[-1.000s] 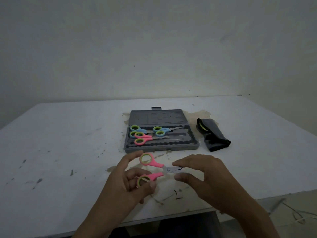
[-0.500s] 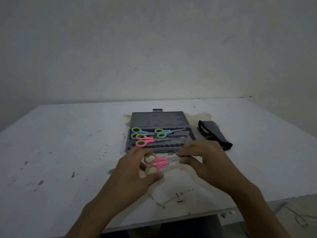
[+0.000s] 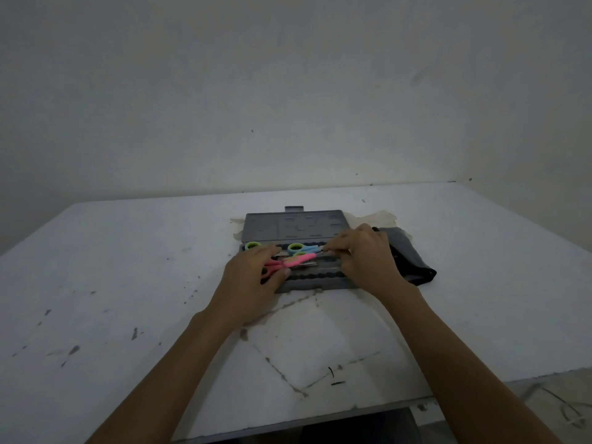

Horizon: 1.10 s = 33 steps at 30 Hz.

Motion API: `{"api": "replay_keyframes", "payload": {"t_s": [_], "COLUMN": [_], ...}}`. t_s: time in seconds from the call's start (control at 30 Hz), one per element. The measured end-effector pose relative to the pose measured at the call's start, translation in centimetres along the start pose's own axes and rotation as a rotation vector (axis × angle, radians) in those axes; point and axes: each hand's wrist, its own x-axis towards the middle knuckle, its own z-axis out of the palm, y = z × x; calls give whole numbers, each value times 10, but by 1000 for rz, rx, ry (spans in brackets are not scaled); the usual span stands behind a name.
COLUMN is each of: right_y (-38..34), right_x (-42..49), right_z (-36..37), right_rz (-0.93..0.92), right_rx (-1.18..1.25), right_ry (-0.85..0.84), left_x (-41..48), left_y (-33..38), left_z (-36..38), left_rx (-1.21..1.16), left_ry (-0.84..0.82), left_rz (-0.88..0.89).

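Observation:
An open grey plastic case [image 3: 294, 224] lies on the white table [image 3: 128, 267], lid folded back. Both my hands reach over its tray. My left hand [image 3: 253, 277] holds the handle end of pink scissors [image 3: 299, 259], which are over the tray. My right hand [image 3: 365, 256] pinches their blade end. Under and behind them lie blue scissors with green rings [image 3: 299, 248], another green ring [image 3: 253, 245] at the tray's left, and a second pink pair [image 3: 272, 267], mostly hidden by my left hand.
A black folded pouch [image 3: 407, 257] lies just right of the case, touching my right hand's far side. The table is scuffed and cracked near the front edge [image 3: 320, 408]. A bare wall stands behind.
Both hands have carried the pink scissors forward from the table's near part to over the case tray. The scissors went from spread open to closed.

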Motion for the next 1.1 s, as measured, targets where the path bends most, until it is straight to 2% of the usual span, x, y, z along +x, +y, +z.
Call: {"api": "replay_keyframes", "payload": {"t_s": [0.13,0.33,0.53,0.7,0.83,0.9,1.0,1.1], "right_y": [7,8,12,19,23,25,22,17], "right_x": [-9,-9,0,-8,-8,-3,12,27], "right_z": [6,8,16,22,18,14,2,-3], "right_rz": [-16,-19,14,66,48,86,267,442], "right_rx": [61,355,243,274,281,298,455,640], "right_ry": [-59,13,123,23,49,136,247,206], "left_x": [-5,-6,-2,-4,-3,-2,6,26], "left_y": [-1,-4,3,-4,-2,0,-9,-26], "left_z": [3,5,4,12,13,8,-1,-6], "left_rx": [-62,-83,-94,-38,-71,-130,-249,-449], "left_ry": [38,56,38,47,68,86,155,307], "left_rz": [64,101,-11,7,20,-43,-177,-375]}}
